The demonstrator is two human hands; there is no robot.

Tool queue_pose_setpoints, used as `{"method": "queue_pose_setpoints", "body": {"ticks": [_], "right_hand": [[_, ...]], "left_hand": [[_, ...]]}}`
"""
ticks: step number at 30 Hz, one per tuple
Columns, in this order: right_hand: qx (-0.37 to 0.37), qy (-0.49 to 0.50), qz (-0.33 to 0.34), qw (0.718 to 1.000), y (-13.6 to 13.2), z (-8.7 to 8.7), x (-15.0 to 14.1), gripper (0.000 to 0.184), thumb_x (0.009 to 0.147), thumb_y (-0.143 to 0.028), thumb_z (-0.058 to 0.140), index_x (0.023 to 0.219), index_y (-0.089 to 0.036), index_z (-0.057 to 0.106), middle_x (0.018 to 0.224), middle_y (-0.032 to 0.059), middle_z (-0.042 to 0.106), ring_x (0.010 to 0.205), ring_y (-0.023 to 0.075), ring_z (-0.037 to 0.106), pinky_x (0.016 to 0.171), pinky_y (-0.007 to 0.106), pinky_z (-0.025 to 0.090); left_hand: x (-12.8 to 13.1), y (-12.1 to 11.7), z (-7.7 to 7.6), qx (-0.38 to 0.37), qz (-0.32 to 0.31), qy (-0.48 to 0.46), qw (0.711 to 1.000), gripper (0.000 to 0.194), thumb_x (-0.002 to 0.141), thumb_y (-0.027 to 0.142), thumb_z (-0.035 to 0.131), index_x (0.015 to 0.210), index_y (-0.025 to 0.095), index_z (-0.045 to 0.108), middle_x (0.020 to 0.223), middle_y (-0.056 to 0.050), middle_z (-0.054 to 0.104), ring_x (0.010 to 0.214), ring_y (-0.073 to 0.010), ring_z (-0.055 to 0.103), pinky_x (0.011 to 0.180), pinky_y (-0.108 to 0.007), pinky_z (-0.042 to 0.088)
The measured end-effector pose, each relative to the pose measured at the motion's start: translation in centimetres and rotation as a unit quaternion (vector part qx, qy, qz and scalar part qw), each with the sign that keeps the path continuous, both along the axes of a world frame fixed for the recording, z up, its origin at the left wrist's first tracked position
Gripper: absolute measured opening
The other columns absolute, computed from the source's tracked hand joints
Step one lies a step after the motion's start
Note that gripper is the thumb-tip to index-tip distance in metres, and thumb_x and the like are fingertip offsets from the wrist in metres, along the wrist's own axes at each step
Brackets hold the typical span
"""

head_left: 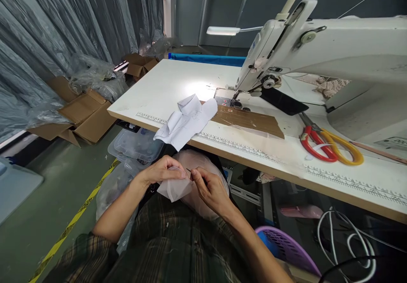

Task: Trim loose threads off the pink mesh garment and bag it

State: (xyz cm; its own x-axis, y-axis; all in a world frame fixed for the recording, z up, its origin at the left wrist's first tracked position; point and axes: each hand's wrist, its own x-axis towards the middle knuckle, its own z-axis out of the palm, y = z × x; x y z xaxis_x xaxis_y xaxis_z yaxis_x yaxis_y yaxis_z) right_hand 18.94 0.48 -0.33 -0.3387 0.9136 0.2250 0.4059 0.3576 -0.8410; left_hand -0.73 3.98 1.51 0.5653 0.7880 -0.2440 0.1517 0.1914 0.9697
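Below the table edge, over my lap, my left hand (165,172) pinches a piece of sheer white fabric (173,188) between thumb and fingers. My right hand (212,188) is closed just to its right, thumb against the forefinger. A thin dark tip shows by the right fingertips, close to the fabric; what it belongs to is hidden in the hand. More sheer pale fabric (203,164) lies across my lap beneath both hands. A white folded piece with faint drawn lines (187,122) lies above them, hanging partly over the table edge.
A white sewing machine (292,41) stands on the white table (152,92). By its needle lie a brown strip (254,121), a black phone-like slab (282,101) and red-and-yellow-handled scissors (346,147). Cardboard boxes (90,115) are at left; a purple basket (289,249) is below right.
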Motion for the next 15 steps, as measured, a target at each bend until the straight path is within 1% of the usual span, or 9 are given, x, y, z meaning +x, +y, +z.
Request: {"method": "queue_pose_setpoints", "body": {"ticks": [2, 3, 5, 7, 8, 10, 11, 13, 15], "right_hand": [[-0.006, 0.033, -0.018, 0.999, -0.8, 0.1, 0.1, 0.034, 0.097, -0.043, 0.035, 0.082, -0.019, 0.055, 0.069, 0.0010, 0.056, 0.063, 0.0141, 0.051, 0.060, 0.026, 0.040], [-0.015, 0.048, -0.015, 0.999, -1.3, 0.1, 0.1, 0.030, 0.095, -0.045, 0.040, 0.092, -0.019, 0.056, 0.075, 0.0019, 0.058, 0.066, 0.0145, 0.052, 0.062, 0.026, 0.041], [-0.048, 0.060, 0.009, 0.997, -2.6, 0.2, 0.1, 0.032, 0.088, -0.046, 0.054, 0.104, -0.019, 0.054, 0.081, 0.0021, 0.059, 0.064, 0.0134, 0.051, 0.060, 0.025, 0.042], [-0.091, 0.056, 0.025, 0.994, -3.9, 0.1, 0.0, 0.032, 0.085, -0.044, 0.060, 0.103, -0.018, 0.055, 0.077, 0.0002, 0.058, 0.058, 0.0113, 0.047, 0.055, 0.023, 0.040], [-0.110, 0.052, 0.029, 0.992, -4.6, 0.1, 0.0, 0.028, 0.085, -0.041, 0.060, 0.100, -0.018, 0.056, 0.073, -0.0009, 0.057, 0.055, 0.0105, 0.046, 0.053, 0.023, 0.038], [-0.141, 0.041, 0.045, 0.988, -5.8, -0.1, 0.1, 0.022, 0.088, -0.038, 0.057, 0.097, -0.018, 0.060, 0.065, -0.0026, 0.056, 0.051, 0.0098, 0.043, 0.050, 0.022, 0.035], [-0.153, 0.035, 0.058, 0.986, -6.3, -0.1, 0.3, 0.021, 0.088, -0.037, 0.056, 0.097, -0.018, 0.062, 0.063, -0.0030, 0.056, 0.051, 0.0098, 0.044, 0.050, 0.022, 0.035], [-0.167, 0.027, 0.086, 0.982, -7.0, -0.1, 0.7, 0.019, 0.088, -0.034, 0.057, 0.095, -0.018, 0.065, 0.065, -0.0023, 0.060, 0.054, 0.0102, 0.047, 0.053, 0.022, 0.037], [-0.171, 0.030, 0.101, 0.980, -7.3, 0.0, 1.0, 0.018, 0.089, -0.029, 0.053, 0.089, -0.019, 0.068, 0.068, -0.0015, 0.063, 0.058, 0.0108, 0.052, 0.057, 0.022, 0.040]], "left_hand": [[-0.2, -0.4, 0.1, 0.033, -0.019, 0.011, 0.999, 0.031, 0.073, 0.041, 0.071, 0.081, 0.011, 0.076, 0.073, -0.006, 0.070, 0.065, -0.0140, 0.058, 0.062, -0.023, 0.043], [-0.4, -0.7, 0.2, 0.061, -0.037, 0.022, 0.997, 0.030, 0.076, 0.040, 0.069, 0.084, 0.012, 0.076, 0.075, -0.006, 0.070, 0.068, -0.0145, 0.059, 0.064, -0.023, 0.044], [-0.8, -1.7, 0.7, 0.126, -0.082, 0.045, 0.988, 0.028, 0.082, 0.037, 0.064, 0.091, 0.013, 0.076, 0.079, -0.007, 0.069, 0.072, -0.0149, 0.060, 0.069, -0.025, 0.046], [-1.3, -2.9, 1.2, 0.185, -0.109, 0.079, 0.974, 0.027, 0.087, 0.034, 0.059, 0.097, 0.016, 0.076, 0.087, -0.008, 0.067, 0.080, -0.0159, 0.061, 0.074, -0.027, 0.047], [-1.6, -3.5, 1.5, 0.211, -0.107, 0.101, 0.966, 0.026, 0.088, 0.034, 0.058, 0.099, 0.018, 0.075, 0.094, -0.009, 0.066, 0.086, -0.0169, 0.061, 0.078, -0.028, 0.047], [-2.0, -4.5, 1.8, 0.257, -0.082, 0.140, 0.953, 0.022, 0.087, 0.033, 0.060, 0.100, 0.023, 0.075, 0.108, -0.010, 0.063, 0.097, -0.0193, 0.060, 0.083, -0.031, 0.048], [-2.1, -4.8, 1.8, 0.272, -0.068, 0.148, 0.948, 0.020, 0.085, 0.033, 0.062, 0.098, 0.024, 0.076, 0.110, -0.010, 0.062, 0.099, -0.0197, 0.060, 0.083, -0.031, 0.048], [-2.2, -5.2, 1.7, 0.286, -0.058, 0.135, 0.947, 0.017, 0.082, 0.033, 0.066, 0.090, 0.022, 0.078, 0.098, -0.010, 0.068, 0.088, -0.0182, 0.063, 0.078, -0.030, 0.050], [-2.1, -5.2, 1.3, 0.268, -0.072, 0.124, 0.953, 0.018, 0.081, 0.033, 0.068, 0.085, 0.019, 0.078, 0.076, -0.007, 0.071, 0.070, -0.0152, 0.063, 0.066, -0.025, 0.050]]}}
